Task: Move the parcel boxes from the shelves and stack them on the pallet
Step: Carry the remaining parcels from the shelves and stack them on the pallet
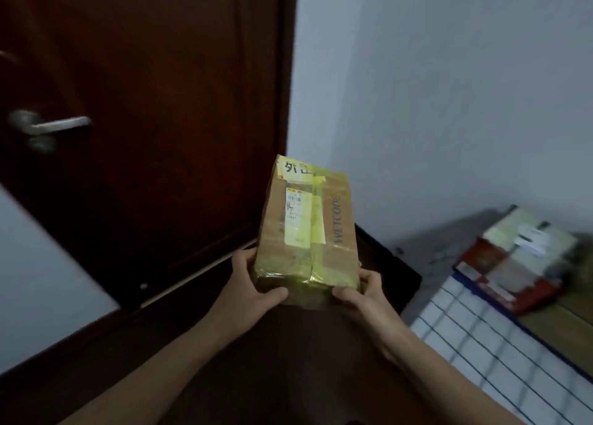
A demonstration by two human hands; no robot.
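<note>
I hold a brown cardboard parcel box (pixel 308 229) wrapped in yellow tape, with a white shipping label and "WETCODE" printed on its side. It is in mid-air at the centre of the head view, long side pointing away from me. My left hand (pixel 253 283) grips its near left corner and my right hand (pixel 362 291) grips its near right corner. At the right, other parcels (pixel 516 258) lie stacked low on a wooden surface (pixel 564 325).
A dark brown door (pixel 154 104) with a metal lever handle (pixel 48 126) fills the left. A pale wall (pixel 449 88) stands behind the box. A white cloth with a dark grid pattern (pixel 481 341) lies at the lower right.
</note>
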